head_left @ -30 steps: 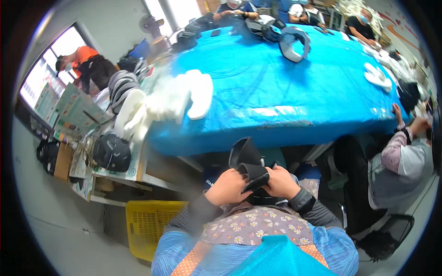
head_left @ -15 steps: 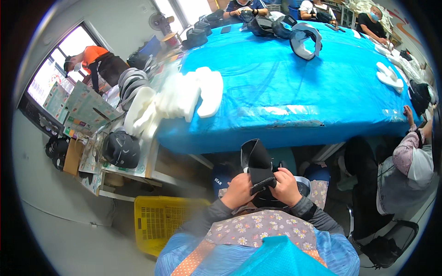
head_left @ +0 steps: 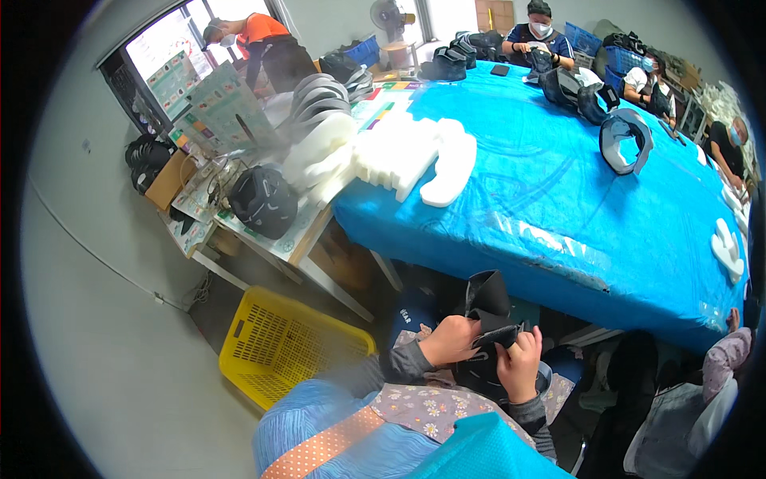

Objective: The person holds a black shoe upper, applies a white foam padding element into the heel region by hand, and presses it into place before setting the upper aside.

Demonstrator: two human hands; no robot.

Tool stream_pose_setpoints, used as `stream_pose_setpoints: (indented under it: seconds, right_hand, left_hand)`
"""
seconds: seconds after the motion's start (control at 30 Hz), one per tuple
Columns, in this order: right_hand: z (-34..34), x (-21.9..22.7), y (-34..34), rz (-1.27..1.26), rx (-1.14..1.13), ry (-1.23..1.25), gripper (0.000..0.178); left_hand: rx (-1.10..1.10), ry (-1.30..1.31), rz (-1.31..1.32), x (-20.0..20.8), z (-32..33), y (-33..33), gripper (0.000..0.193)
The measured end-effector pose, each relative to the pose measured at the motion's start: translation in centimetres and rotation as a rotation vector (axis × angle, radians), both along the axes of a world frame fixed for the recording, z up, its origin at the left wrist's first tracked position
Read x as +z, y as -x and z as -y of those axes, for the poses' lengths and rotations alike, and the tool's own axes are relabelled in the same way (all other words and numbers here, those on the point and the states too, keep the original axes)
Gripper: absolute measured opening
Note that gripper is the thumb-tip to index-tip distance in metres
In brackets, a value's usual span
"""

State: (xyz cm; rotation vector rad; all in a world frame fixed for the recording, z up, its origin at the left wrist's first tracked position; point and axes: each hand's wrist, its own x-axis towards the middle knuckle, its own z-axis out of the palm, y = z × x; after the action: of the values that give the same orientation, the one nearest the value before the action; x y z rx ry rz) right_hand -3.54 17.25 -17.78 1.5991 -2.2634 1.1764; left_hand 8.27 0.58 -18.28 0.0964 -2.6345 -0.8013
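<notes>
Over my lap, my left hand [head_left: 450,342] is closed on a black fabric cover [head_left: 487,294], which stands up curved and partly folded between my hands. My right hand [head_left: 519,367] pinches the cover's lower right edge, with one finger pointing upward. More black material [head_left: 476,370] lies below on my lap, partly hidden by my hands. Ahead on the blue-covered table [head_left: 527,199] lies a row of white U-shaped foam pieces [head_left: 448,164]. Farther right, a black and white ring-shaped neck pillow [head_left: 626,144] stands on its edge.
A yellow plastic basket [head_left: 297,345] stands on the floor at my left. Beside it, a side table [head_left: 291,239] holds a black rounded bundle [head_left: 262,201] and stacked grey pieces [head_left: 319,100]. Several co-workers are around the table; one sits close at my right [head_left: 686,415].
My view has swung to the right, so the room appears tilted and shifted. My right hand has shifted its grip along the cover's edge; the cover stays between both hands.
</notes>
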Motion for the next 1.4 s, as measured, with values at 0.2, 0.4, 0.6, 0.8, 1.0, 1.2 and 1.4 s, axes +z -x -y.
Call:
stream_pose_setpoints:
  seconds: [0.2, 0.4, 0.6, 0.8, 1.0, 1.2, 1.4]
  right_hand:
    - [0.4, -0.3, 1.6, 0.174, 0.006, -0.02, 0.015]
    - [1.0, -3.5, 3.9, 0.493, -0.042, -0.106, 0.026]
    - [1.5, -4.7, 3.7, 0.484, -0.112, -0.187, 0.029]
    - [1.6, -8.6, 3.5, 0.427, -0.145, -0.032, 0.03]
    - [1.9, -1.8, 2.1, 0.389, -0.098, 0.081, 0.012]
    - [2.0, -3.7, 2.3, 0.239, -0.14, -0.049, 0.025]
    - [2.1, -4.5, 2.5, 0.355, -0.181, -0.186, 0.028]
  left_hand:
    - [0.036, -0.02, 0.092, -1.7, 0.1, 2.1, 0.036]
    - [0.082, -0.275, 0.371, 1.0, 0.7, 4.9, 0.041]
    - [0.098, -0.419, 0.365, -1.1, 0.6, 5.8, 0.04]
    - [0.149, -0.347, 0.302, -2.7, 0.9, 5.3, 0.04]
    - [0.119, -0.275, 0.165, -0.6, 0.8, 4.2, 0.039]
    - [0.176, -0.364, 0.177, -5.5, 1.4, 3.6, 0.038]
    - [0.09, -0.739, 0.194, -5.8, 1.3, 4.3, 0.038]
